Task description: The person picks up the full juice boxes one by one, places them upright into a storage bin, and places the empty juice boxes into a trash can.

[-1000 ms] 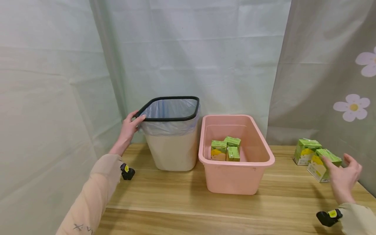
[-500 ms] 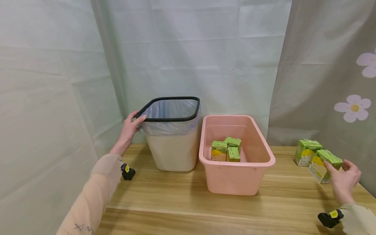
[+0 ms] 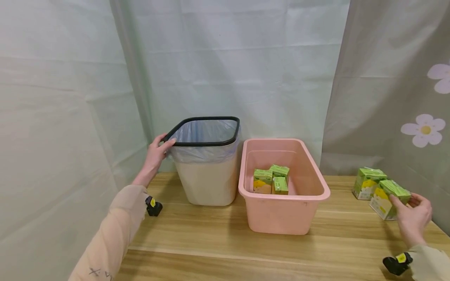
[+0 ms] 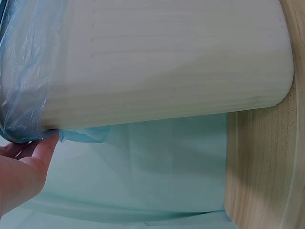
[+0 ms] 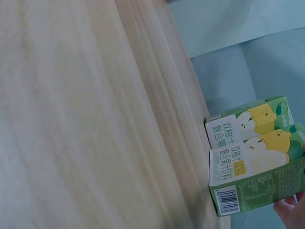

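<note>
My left hand grips the black rim of a cream trash can lined with a thin bluish bag. In the left wrist view the fingers reach under the folded-over liner. At the far right, my right hand holds the nearer green juice box at its upper end, thumb on the near side and fingers on the far side. This box stands upright on the table. A second juice box stands just behind it to the left, their printed faces overlapping in the right wrist view.
Right of the trash can stands a pink plastic tub with 3 juice boxes inside. All of it is on a wooden table. Pale curtains hang close behind and at both sides.
My right hand has closed in on the nearer juice box, its fingers moving from apart to around the box's top end. The left hand keeps its grip on the rim.
</note>
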